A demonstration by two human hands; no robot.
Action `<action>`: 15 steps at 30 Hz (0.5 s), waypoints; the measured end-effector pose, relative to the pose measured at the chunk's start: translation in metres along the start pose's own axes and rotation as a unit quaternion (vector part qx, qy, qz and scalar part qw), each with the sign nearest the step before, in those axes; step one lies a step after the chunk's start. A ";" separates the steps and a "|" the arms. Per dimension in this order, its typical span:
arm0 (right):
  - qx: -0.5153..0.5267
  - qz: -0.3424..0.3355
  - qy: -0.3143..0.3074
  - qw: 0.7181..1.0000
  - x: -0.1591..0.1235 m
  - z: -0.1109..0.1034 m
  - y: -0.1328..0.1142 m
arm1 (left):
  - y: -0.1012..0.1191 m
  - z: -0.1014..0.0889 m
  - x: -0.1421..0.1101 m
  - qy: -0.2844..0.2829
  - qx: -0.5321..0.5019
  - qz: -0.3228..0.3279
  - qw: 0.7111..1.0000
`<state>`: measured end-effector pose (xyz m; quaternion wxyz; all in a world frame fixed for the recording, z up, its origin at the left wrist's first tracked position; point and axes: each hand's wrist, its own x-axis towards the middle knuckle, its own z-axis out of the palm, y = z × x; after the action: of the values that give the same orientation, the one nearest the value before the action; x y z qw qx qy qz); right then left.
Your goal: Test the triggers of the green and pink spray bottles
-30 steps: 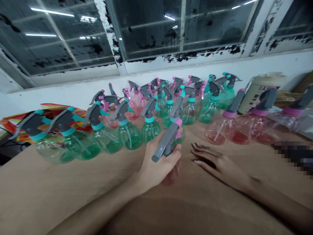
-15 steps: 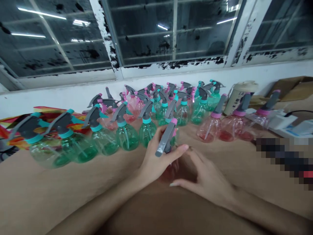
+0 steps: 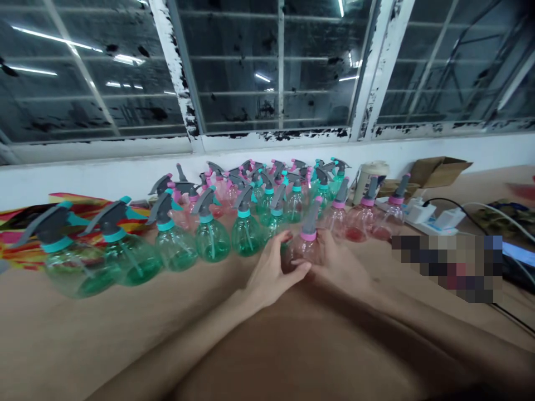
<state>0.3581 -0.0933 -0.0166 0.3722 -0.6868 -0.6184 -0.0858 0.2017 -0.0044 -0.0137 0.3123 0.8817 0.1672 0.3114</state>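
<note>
A pink spray bottle (image 3: 308, 239) with a grey trigger head and pink collar stands upright on the brown table (image 3: 125, 328). My left hand (image 3: 273, 273) cups its left side and my right hand (image 3: 334, 264) cups its right side, so both wrap round its round body. Just behind it stands a row of green spray bottles (image 3: 211, 236) with teal collars. More pink spray bottles (image 3: 361, 214) stand to the right of it.
A crowd of green and pink bottles (image 3: 271, 184) fills the table back to the white wall below the window. A striped cloth (image 3: 25, 236) lies at far left. A beige jug (image 3: 370, 178), a cardboard box (image 3: 437, 170), a white power strip (image 3: 426, 220) and cables sit at right.
My left hand slid down from the bottle's trigger head to its body. My right hand came off the table and closed on the bottle's other side. The bottle now stands further from me, near the rows.
</note>
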 end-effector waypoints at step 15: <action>-0.148 0.055 0.002 0.988 0.052 0.008 0.045 | -0.027 0.030 -0.021 -0.040 0.147 -0.006 0.988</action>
<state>0.4080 -0.0456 -0.0099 0.2718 -0.7668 -0.5599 -0.1567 0.2025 -0.0083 -0.0592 0.1873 0.9288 0.2040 0.2463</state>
